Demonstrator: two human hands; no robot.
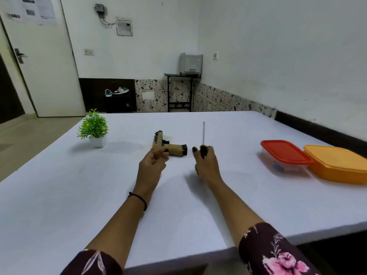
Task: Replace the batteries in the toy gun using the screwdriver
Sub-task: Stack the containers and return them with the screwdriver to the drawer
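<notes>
Work looks barely begun, unscrewing and battery swap all ahead: right of a potted plant [93,126], the left grip [153,165] rests loose-fingered against the toy gun [174,148], flat on the tabletop [178,211]. The right grip [206,165] clasps the screwdriver [203,133]. Red-lidded box [286,151] and orange box [337,165] sit well right, leaving open room, edges far.

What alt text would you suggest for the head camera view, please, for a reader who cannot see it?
On a white table, a person's right hand grips a screwdriver, shaft pointing away, while the left hand curls at a yellow toy gun lying flat. A potted plant stands at left; a red-lidded container and an orange container sit at right.
</notes>
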